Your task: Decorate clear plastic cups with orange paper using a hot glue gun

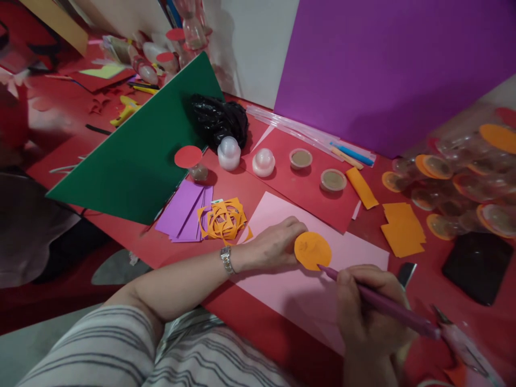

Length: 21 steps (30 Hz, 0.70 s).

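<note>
My left hand (274, 244) rests on a pink paper sheet (290, 290) and pins down an orange paper circle (312, 250) with its fingertips. My right hand (365, 309) grips a purple pen (387, 306), whose tip touches the lower right edge of that circle. A watch sits on my left wrist. Orange paper offcuts (223, 220) lie just left of my left hand, next to a stack of purple paper strips (183, 209).
A green card (137, 156) leans at the left and a large purple sheet (395, 64) stands at the back. Two white domed caps (245, 156), two small filled cups (316, 169), orange rectangles (403, 228), a black phone (478, 266) and lidded containers (463, 188) surround the work spot.
</note>
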Tool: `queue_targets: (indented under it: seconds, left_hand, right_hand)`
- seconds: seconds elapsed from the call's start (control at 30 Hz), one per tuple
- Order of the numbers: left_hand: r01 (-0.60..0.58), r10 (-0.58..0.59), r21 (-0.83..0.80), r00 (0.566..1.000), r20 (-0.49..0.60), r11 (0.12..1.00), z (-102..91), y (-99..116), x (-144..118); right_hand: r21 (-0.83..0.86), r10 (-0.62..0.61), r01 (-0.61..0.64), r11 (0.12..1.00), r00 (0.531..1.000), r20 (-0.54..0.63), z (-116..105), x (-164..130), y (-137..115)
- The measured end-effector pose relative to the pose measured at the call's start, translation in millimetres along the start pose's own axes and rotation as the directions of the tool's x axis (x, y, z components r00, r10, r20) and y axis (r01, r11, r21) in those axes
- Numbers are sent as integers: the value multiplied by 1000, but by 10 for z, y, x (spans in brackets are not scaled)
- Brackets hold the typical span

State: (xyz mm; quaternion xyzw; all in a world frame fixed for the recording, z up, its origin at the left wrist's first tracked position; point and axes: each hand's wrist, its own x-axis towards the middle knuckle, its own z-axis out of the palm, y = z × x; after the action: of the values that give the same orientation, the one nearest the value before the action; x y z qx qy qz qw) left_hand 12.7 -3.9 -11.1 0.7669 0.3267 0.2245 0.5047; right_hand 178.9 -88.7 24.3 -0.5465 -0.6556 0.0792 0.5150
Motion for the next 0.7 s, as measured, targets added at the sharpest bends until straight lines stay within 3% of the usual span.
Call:
queue_targets:
  seconds: [0.27,0.47,0.7]
  left_hand:
    - [44,-45,24,999,20,999,14,14,9]
    - [58,-59,8,997,49,998,-11,50,3]
    - [70,-72,31,996,60,997,-7,50,6]
  right_hand:
    - [-69,-32,32,997,999,5,107,52,-15]
    - [-188,33,-32,982,999,1,172,85,-13]
    - [-187,20,-22,982,1000,-13,183,119,-11]
